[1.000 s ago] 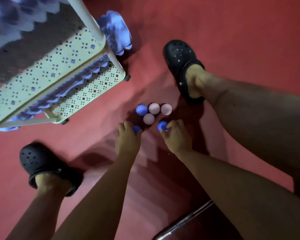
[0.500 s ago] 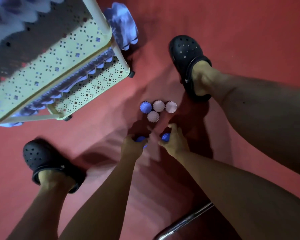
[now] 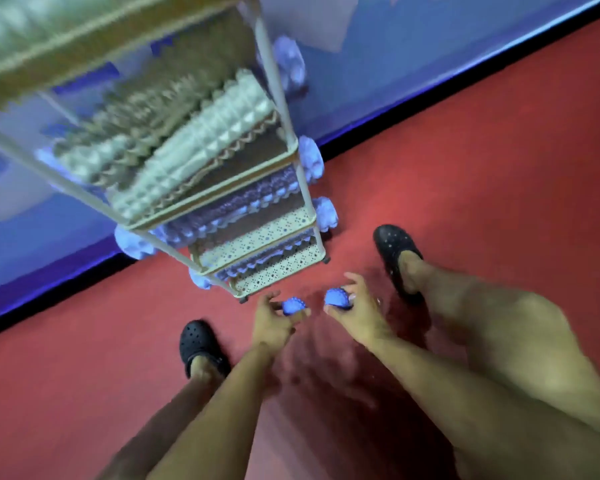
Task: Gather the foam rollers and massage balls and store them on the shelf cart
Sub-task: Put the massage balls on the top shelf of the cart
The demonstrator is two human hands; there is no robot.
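Left hand [image 3: 274, 323] is gripping a blue spiky ball [image 3: 292, 305]; right hand [image 3: 357, 315] is gripping a second blue ball [image 3: 336, 298]. Shelf cart [image 3: 257, 237] is standing just beyond, holding ridged rollers [image 3: 194, 168] on its tiers.

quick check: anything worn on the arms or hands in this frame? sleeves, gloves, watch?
Nothing visible. The left hand and right hand are bare, with no gloves, and both forearms are bare with no sleeves, watch or bands in view. The frame is motion-blurred, so rings or other small items cannot be ruled out.

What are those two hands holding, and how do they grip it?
Each holds one blue spiky massage ball. The left hand pinches its ball at the fingertips; the right hand curls fingers and thumb round its ball.
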